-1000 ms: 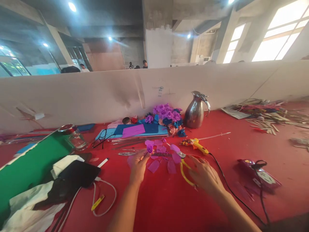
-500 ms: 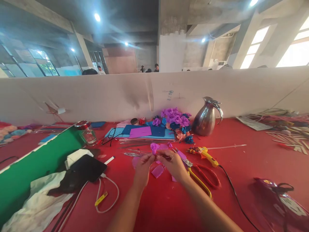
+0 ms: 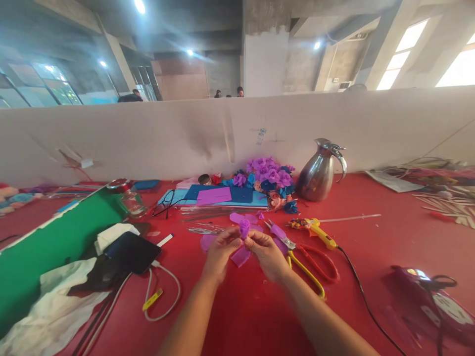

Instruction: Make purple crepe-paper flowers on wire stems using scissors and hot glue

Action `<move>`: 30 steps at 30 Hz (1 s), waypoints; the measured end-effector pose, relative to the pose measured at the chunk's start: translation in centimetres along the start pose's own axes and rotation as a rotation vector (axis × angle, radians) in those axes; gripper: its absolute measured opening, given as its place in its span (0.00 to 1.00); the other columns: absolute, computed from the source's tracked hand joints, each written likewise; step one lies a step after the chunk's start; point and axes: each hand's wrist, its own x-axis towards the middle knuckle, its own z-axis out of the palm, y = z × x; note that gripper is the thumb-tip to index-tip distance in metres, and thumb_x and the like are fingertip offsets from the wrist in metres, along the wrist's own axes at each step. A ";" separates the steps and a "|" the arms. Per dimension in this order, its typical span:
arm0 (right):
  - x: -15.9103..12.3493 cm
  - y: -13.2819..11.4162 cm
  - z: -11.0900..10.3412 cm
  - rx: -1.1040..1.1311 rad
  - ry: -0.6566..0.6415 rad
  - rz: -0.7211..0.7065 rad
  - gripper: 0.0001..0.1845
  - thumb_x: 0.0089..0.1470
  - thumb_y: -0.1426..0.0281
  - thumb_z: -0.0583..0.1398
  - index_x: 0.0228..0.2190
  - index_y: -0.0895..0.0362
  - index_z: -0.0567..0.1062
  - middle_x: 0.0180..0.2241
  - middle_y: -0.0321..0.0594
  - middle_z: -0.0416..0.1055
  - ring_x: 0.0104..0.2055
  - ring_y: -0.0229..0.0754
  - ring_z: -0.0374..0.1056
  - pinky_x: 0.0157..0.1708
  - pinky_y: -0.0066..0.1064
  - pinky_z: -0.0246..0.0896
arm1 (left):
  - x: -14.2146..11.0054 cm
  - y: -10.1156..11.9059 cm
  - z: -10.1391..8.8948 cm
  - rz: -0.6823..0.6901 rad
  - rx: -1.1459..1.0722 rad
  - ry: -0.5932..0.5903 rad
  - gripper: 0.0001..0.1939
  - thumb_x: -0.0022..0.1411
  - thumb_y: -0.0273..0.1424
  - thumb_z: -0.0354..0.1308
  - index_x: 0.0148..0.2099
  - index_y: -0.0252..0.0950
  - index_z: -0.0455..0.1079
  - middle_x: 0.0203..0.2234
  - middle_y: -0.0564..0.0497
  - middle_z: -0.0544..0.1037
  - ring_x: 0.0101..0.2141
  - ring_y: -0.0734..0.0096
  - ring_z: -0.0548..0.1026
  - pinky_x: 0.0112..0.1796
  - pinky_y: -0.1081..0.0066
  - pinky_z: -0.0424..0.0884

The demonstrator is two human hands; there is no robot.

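Between my two hands, a purple paper flower (image 3: 244,228) stands upright over the red table. My left hand (image 3: 219,251) pinches its base from the left. From the right, the closed fingers of my right hand (image 3: 267,253) grip the same base. Loose purple petals (image 3: 241,256) lie on the table below and behind the hands, some partly covered by them. To the right of my right hand rest pliers (image 3: 291,244) with one red and one yellow handle, their jaws over purple petals. A yellow glue gun (image 3: 319,234) lies beyond them.
Finished purple flowers (image 3: 270,172) are heaped by a steel jug (image 3: 319,170) at the partition. Blue and purple paper sheets (image 3: 214,196) lie left of them. A black tablet-like device (image 3: 132,251) with a white cable is at left. A power strip (image 3: 434,296) sits at right.
My right hand has left the pliers' handles and moved left to the flower, which both hands now hold. The flower has turned from facing me to upright. The view has shifted slightly.
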 end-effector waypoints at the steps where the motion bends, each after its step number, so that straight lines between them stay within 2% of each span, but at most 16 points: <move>1: 0.0 0.2 0.0 0.004 0.003 0.001 0.13 0.39 0.58 0.69 0.23 0.54 0.78 0.23 0.32 0.69 0.28 0.36 0.61 0.32 0.28 0.57 | -0.1 0.2 0.1 0.019 0.036 -0.016 0.10 0.44 0.31 0.68 0.33 0.37 0.78 0.32 0.51 0.76 0.36 0.67 0.71 0.39 0.69 0.67; 5: 0.0 0.9 -0.2 0.029 0.038 0.001 0.13 0.39 0.59 0.69 0.22 0.55 0.77 0.21 0.31 0.67 0.25 0.34 0.58 0.30 0.27 0.55 | -0.3 0.8 0.3 0.065 0.169 -0.075 0.06 0.49 0.33 0.65 0.32 0.38 0.79 0.31 0.51 0.74 0.37 0.67 0.70 0.41 0.70 0.65; 9: -0.1 1.3 -0.2 0.010 0.074 -0.023 0.15 0.39 0.58 0.69 0.21 0.56 0.76 0.19 0.30 0.65 0.24 0.33 0.56 0.28 0.26 0.53 | -0.3 0.8 0.1 0.080 0.185 -0.034 0.05 0.48 0.33 0.66 0.29 0.38 0.79 0.31 0.51 0.73 0.37 0.66 0.70 0.41 0.69 0.65; 12: -0.2 1.3 0.0 -0.046 0.058 -0.043 0.14 0.41 0.58 0.68 0.21 0.55 0.76 0.21 0.32 0.67 0.26 0.36 0.59 0.31 0.28 0.56 | -0.2 0.8 0.0 0.086 0.186 -0.022 0.05 0.47 0.33 0.67 0.28 0.37 0.79 0.32 0.49 0.73 0.39 0.63 0.70 0.42 0.68 0.66; 16: -0.4 1.4 0.0 -0.068 0.023 -0.057 0.12 0.43 0.58 0.66 0.23 0.54 0.76 0.24 0.34 0.70 0.31 0.39 0.63 0.38 0.31 0.59 | -0.4 1.2 0.1 0.091 0.181 -0.077 0.05 0.47 0.32 0.67 0.28 0.38 0.79 0.33 0.49 0.73 0.40 0.62 0.70 0.44 0.67 0.67; 22: -0.2 1.0 -0.2 -0.060 0.034 -0.047 0.13 0.41 0.57 0.68 0.20 0.54 0.76 0.24 0.34 0.70 0.30 0.39 0.63 0.35 0.31 0.59 | -0.6 1.2 0.4 0.109 0.252 -0.148 0.05 0.50 0.32 0.65 0.33 0.40 0.80 0.36 0.48 0.76 0.43 0.60 0.72 0.48 0.65 0.66; 26: -0.1 0.5 0.1 -0.077 0.117 -0.027 0.14 0.38 0.59 0.69 0.22 0.55 0.76 0.24 0.34 0.72 0.28 0.39 0.64 0.34 0.31 0.59 | -0.2 0.4 -0.2 0.189 0.369 -0.025 0.06 0.51 0.33 0.64 0.33 0.40 0.80 0.35 0.48 0.78 0.41 0.60 0.73 0.46 0.64 0.67; 30: -0.4 0.6 0.0 -0.214 0.222 -0.130 0.12 0.42 0.62 0.67 0.28 0.56 0.75 0.28 0.37 0.73 0.30 0.39 0.65 0.34 0.31 0.59 | 0.1 0.1 -0.5 0.271 0.488 0.125 0.06 0.52 0.32 0.63 0.34 0.41 0.80 0.30 0.49 0.80 0.35 0.61 0.75 0.41 0.64 0.69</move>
